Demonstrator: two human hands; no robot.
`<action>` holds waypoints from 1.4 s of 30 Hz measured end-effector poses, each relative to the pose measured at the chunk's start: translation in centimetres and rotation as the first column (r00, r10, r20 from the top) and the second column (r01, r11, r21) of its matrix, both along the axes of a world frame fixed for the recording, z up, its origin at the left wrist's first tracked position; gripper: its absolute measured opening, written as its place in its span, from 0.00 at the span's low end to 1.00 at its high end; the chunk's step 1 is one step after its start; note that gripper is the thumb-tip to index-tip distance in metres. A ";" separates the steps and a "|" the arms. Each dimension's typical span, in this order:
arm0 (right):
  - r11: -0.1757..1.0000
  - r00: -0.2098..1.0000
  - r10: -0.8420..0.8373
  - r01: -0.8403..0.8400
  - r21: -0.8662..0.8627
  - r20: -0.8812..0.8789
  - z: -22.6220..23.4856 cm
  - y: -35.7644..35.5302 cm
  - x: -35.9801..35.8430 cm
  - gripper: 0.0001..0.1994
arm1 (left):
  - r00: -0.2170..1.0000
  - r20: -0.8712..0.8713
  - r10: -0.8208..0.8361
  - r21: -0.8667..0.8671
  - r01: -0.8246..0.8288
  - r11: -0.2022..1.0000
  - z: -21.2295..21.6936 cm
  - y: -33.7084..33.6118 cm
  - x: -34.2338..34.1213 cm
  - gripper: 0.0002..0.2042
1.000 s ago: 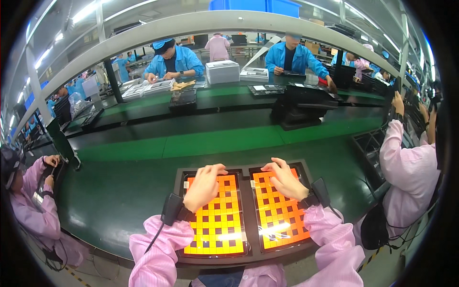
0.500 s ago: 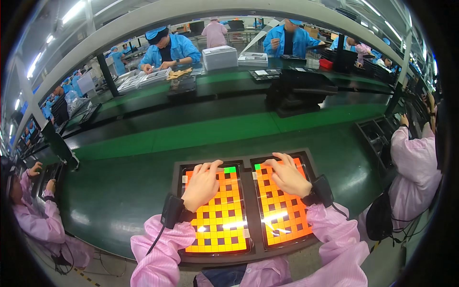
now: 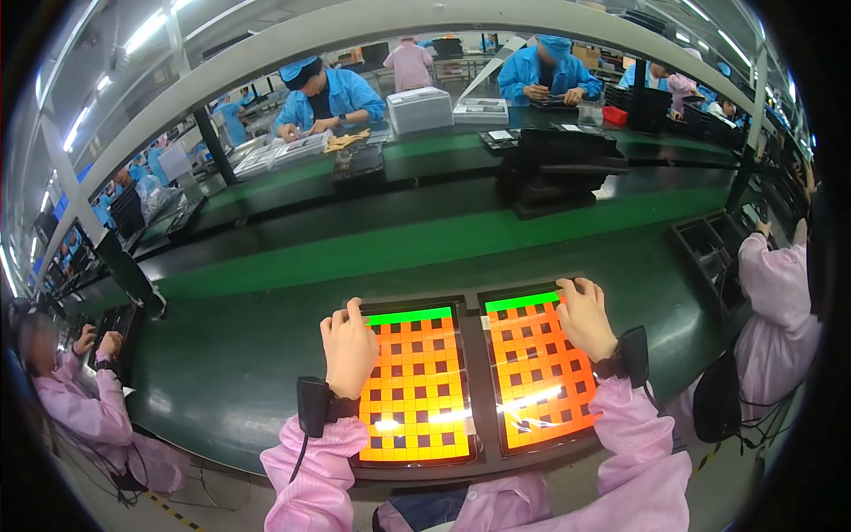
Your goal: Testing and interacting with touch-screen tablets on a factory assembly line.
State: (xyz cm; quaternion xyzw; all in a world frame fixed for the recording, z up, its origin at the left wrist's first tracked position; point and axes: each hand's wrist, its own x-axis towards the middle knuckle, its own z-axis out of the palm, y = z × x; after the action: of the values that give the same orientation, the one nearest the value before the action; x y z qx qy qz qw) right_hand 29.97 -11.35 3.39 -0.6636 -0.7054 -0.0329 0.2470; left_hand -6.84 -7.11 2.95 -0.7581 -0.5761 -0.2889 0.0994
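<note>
Two lit tablet screens lie side by side in a black tray (image 3: 475,372). The left tablet (image 3: 417,390) and the right tablet (image 3: 541,372) each show an orange-to-yellow grid with black squares and a green strip along the top row. My left hand (image 3: 349,355) rests at the left tablet's upper left corner, index finger reaching to the end of the green strip. At the right tablet's upper right corner, my right hand (image 3: 585,321) has its bent fingers on or just over the glass. Neither hand grips anything; the fingertips' exact contact is hard to make out.
A green worktop (image 3: 222,355) surrounds the tray. Beyond it, a black stack of trays (image 3: 558,168) stands on the far bench, with a white box (image 3: 420,110) near co-workers in blue. Co-workers in pink sit left and right; a black compartment tray (image 3: 705,253) lies at right.
My hands have moved apart, left hand leftward and right hand rightward along the tablets' top edges. The green has grown from a few squares into a strip across each top row.
</note>
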 end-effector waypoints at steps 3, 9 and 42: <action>0.998 0.999 -0.051 0.051 0.025 -0.004 -0.2 -0.4 0.5 0.19 | 1.000 0.009 0.000 -0.001 0.000 1.000 -0.1 0.0 0.3 0.19; 1.000 1.000 -0.001 0.001 -0.020 -0.005 0.0 0.0 0.7 0.19 | 1.000 0.007 0.001 -0.030 -0.001 1.000 0.0 0.0 -0.4 0.18; 0.956 0.999 -0.039 0.044 -0.291 0.024 3.8 -21.0 -4.9 0.24 | 0.995 -0.063 -0.074 -0.406 0.042 0.913 2.2 -22.6 -1.1 0.22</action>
State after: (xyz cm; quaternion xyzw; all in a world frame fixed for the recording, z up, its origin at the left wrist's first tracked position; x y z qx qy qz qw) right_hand 25.08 -32.39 7.21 -0.7071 -0.6906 0.0601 0.1395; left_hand -7.96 -29.70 5.18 -0.7896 -0.5964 -0.1371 -0.0457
